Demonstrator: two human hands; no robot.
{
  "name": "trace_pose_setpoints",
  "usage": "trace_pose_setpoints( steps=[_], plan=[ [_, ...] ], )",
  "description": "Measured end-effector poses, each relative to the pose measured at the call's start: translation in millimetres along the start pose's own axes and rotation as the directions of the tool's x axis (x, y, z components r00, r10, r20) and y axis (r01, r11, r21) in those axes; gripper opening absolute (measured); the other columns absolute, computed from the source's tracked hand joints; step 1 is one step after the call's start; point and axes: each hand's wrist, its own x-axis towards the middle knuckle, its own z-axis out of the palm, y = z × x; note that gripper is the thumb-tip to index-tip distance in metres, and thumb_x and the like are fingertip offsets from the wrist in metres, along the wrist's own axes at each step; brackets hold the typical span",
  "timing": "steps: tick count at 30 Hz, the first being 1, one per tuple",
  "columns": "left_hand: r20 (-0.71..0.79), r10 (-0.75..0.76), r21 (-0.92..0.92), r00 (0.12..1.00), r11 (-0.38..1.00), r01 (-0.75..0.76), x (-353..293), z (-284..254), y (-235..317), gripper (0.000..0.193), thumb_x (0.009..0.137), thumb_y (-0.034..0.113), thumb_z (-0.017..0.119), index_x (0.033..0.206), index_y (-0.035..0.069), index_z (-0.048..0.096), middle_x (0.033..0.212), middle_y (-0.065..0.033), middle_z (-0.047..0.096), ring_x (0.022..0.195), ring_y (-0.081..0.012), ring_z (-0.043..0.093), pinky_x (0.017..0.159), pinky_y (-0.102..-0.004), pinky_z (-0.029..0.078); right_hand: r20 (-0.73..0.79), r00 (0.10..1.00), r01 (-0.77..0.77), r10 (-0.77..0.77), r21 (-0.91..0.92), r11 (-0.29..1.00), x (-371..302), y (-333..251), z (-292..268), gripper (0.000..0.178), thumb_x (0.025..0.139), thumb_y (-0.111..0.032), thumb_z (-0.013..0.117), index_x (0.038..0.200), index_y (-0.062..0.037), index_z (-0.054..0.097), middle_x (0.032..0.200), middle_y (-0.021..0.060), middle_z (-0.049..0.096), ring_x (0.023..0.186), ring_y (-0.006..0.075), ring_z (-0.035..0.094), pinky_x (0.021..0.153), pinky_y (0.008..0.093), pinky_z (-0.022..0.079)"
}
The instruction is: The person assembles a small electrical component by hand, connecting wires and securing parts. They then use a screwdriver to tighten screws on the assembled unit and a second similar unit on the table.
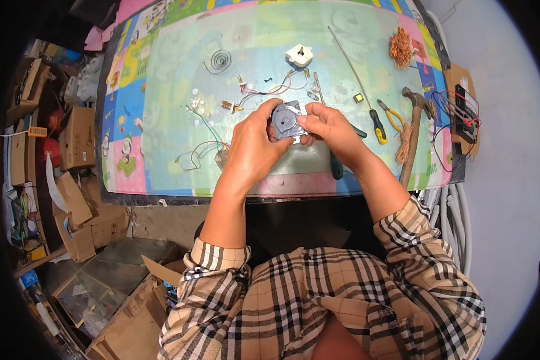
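We grip a grey mechanism (284, 123) in our left hand (253, 142) and right hand (331, 128) over the desk (174, 66) — a hammer (412, 132) lies right.

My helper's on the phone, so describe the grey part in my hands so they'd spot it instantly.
Find the big, colourfully patterned table. Toward its near edge, the left hand and right hand hold a small grey part with a dark round spot. Unlike the white part lying farther back, it's grey and held in both hands.
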Motion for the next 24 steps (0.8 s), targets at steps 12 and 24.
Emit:
trace_pose_setpoints(
  steps=[12,24],
  plan=[
    [-0.055,0.075,-0.649,0.996,0.755,-0.093,-1.7,0.7,-4.4,0.074,0.074,-0.002,0.070,0.138,-0.005,0.033,0.107,-0.0160,0.057,0.092,-0.0194,0.064,0.077,-0.0289,0.054,0.090,0.996,-0.021,-0.026,0.486,0.874,2.6,-1.5,-6.8,0.035,0.096,-0.023,0.051,0.123,-0.0005,0.047,0.097,0.0054,0.058,0.082,0.0119,0.057,0.075,0.0248,0.047],
    [-0.081,0.208,-0.464,0.975,0.858,-0.221,-6.2,-3.3,-1.5,0.061,0.077,-0.006,0.068,0.131,-0.010,0.039,0.104,-0.0129,0.061,0.088,-0.0146,0.064,0.076,-0.0253,0.053,0.103,0.990,0.032,-0.094,0.487,0.873,-2.1,-5.5,-0.9,0.038,0.096,-0.020,0.050,0.129,-0.0018,0.043,0.105,0.0062,0.057,0.088,0.0122,0.055,0.078,0.0262,0.047]
  ],
)
